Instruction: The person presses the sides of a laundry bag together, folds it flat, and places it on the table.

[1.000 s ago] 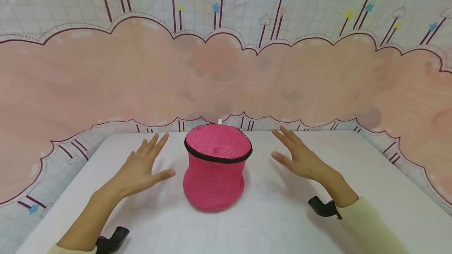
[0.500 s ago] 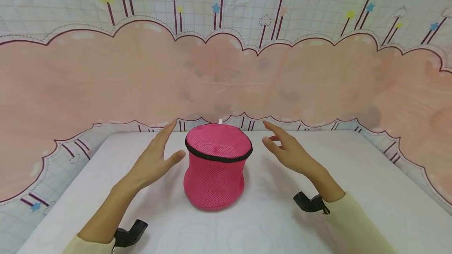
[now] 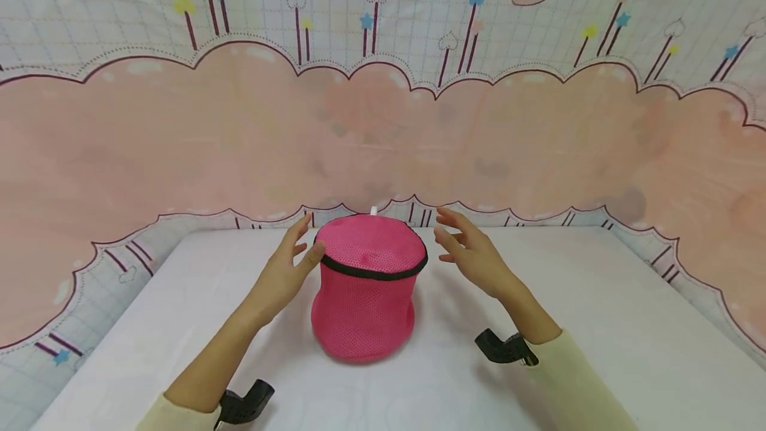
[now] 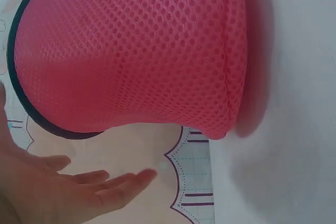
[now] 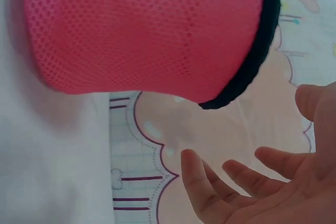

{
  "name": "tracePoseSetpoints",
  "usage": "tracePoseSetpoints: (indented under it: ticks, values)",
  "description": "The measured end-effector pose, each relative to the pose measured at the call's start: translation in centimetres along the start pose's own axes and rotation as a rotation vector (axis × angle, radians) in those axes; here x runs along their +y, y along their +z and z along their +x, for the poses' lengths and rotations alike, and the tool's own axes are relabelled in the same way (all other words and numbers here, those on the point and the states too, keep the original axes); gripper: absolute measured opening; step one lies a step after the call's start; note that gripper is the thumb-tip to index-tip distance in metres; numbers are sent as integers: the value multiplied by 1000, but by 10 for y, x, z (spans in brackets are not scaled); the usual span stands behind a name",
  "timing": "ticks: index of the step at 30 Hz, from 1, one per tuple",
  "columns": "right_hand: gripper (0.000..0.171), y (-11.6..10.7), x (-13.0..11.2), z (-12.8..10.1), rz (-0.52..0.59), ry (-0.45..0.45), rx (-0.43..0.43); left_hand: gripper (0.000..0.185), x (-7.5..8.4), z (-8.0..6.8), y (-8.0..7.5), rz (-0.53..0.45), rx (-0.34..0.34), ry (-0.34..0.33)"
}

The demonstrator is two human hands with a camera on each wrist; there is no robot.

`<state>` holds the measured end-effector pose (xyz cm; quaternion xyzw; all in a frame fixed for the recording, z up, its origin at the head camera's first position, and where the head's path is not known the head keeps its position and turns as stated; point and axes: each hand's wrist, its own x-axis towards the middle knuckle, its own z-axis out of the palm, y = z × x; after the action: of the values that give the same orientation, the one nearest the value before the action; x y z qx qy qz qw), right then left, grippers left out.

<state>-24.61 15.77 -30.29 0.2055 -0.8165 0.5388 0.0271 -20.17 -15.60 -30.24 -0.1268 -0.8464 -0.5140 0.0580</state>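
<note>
A pink mesh laundry bag (image 3: 368, 311), round with a black zipper band (image 3: 374, 274) about its top, stands upright on the white table. Its lid is on, and a small white tag sticks up at the back. At its left side is my left hand (image 3: 284, 278), fingers relaxed, the thumb overlapping the band's left edge in the head view. My right hand (image 3: 475, 255) hovers a little off the bag's right side with fingers loosely bent. Both wrist views show the mesh wall close up, the left fingers (image 4: 126, 187) and right fingers (image 5: 197, 177) holding nothing.
The white table (image 3: 598, 324) stretches out on both sides of the bag. Behind it hangs a printed cloth (image 3: 383, 138) with peach clouds and candle shapes. A black wrist camera (image 3: 245, 404) sits on the left wrist, another black camera (image 3: 503, 346) on the right.
Both hands have moved inward toward the bag, the left to the right and the right to the left. Their spread fingers have become more bent. The bag stays in place.
</note>
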Motion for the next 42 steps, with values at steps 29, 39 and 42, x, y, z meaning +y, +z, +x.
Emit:
tracePoseSetpoints:
  ticks: [29, 39, 42]
  values:
    - [51, 30, -12, -3, 317, 84, -236, 61, -4, -2, 12, -273, -69, 36]
    - [52, 38, -11, -7, 342, 17, -262, 63, -8, -5, 17, -323, -111, 54]
    - [52, 42, -11, -9, 330, -11, -271, 63, -8, -6, 18, -315, -123, 44]
